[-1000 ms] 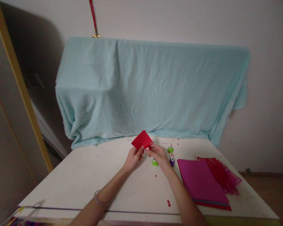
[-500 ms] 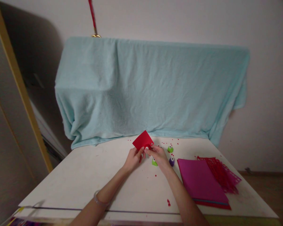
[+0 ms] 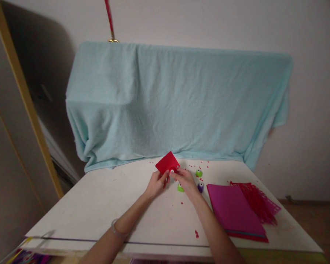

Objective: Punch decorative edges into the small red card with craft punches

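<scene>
A square of red paper (image 3: 167, 162) is held up over the table with one corner pointing away from me. At its near edge sits a small red craft punch (image 3: 172, 170) with a round white button. My left hand (image 3: 156, 182) is closed on the paper's near left side, its thumb beside the punch. My right hand (image 3: 184, 179) is closed around the punch, thumb at the button; its fingers partly hide it. By my right wrist are a green craft punch (image 3: 180, 188) and a purple craft punch (image 3: 200, 187). Another green punch (image 3: 198, 173) stands farther back.
At the right lies a stack of coloured paper (image 3: 235, 209), magenta on top, beside red and pink perforated paper scraps (image 3: 254, 200). Small red paper bits (image 3: 197, 234) dot the white table (image 3: 99, 205). A light blue cloth (image 3: 181, 102) hangs along the back.
Both hands stay nearly in place with the paper and the punch. The whole view has shifted slightly; the things on the table lie as before.
</scene>
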Demonstrator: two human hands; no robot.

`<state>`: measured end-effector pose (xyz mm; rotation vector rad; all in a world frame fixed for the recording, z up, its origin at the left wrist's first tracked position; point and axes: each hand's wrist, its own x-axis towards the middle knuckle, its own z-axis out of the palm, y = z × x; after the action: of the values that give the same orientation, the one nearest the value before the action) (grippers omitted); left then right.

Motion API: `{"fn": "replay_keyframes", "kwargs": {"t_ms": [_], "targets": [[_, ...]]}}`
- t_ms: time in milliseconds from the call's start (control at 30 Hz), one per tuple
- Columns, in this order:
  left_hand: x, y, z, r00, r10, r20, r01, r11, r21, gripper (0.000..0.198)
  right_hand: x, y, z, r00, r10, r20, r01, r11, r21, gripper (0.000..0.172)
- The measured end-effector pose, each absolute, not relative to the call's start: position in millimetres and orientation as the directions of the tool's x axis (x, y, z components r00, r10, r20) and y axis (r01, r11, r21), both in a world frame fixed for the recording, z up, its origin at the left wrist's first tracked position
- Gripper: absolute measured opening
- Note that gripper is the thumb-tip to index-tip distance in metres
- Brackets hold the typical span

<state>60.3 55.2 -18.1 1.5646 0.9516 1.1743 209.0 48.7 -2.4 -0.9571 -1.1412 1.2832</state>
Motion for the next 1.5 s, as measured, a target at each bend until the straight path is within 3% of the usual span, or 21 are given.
{"fn": "replay_keyframes", "kwargs": {"t_ms": [400,633,1500], "targets": [[61,54,-14,0.232,0.939,0.255,0.040,-0.271,0.962,0.041,210,45,0,-0.046,0.996,0.076,-0.180,0.067,-0.981,0.023],[60,58,-19,0.233,0.938,0.257,0.021,-0.269,0.963,0.041,209,48,-5,-0.086,0.989,0.123,-0.253,0.097,-0.963,0.020],[60,56,-18,0.252,0.934,0.255,0.056,-0.277,0.959,0.038,208,47,-3,-0.065,0.993,0.101,-0.219,0.084,-0.972,0.033]]}}
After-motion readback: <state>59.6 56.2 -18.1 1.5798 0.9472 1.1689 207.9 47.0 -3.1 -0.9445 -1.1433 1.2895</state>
